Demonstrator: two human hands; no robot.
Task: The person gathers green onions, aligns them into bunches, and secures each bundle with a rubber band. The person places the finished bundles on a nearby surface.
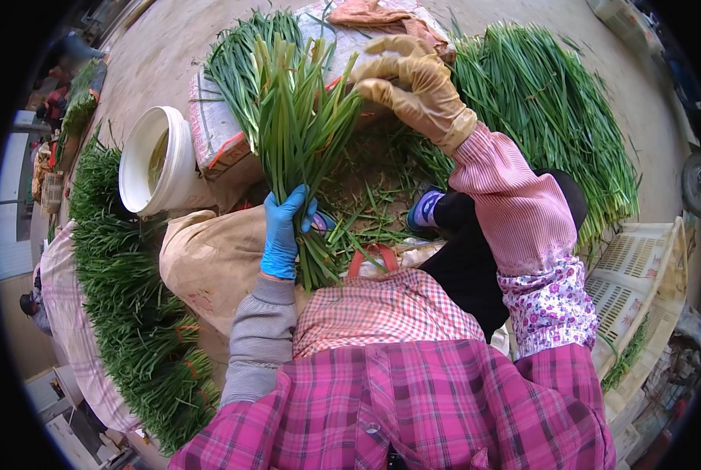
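My left hand (286,226), in a blue glove, grips a bunch of garlic chives (303,129) around its narrower part. The bunch fans out away from me, and its shorter leafy end hangs down toward my lap. In a tan rubber glove, my right hand (418,88) is raised beside the far right ends of the bunch. Its fingers are curved and apart, with no object visible between them. Behind the held bunch, more loose chives (233,76) lie on a sack-covered block (215,129). A crumpled orange-brown cloth (386,17) rests on the same covering.
A large chive pile (544,111) lies at right, above a plastic crate (621,276). At left stand a white bucket (180,158) and a row of chives (115,252), some banded. Trimmed leaves (368,211) litter the ground between my feet. People are in the left background.
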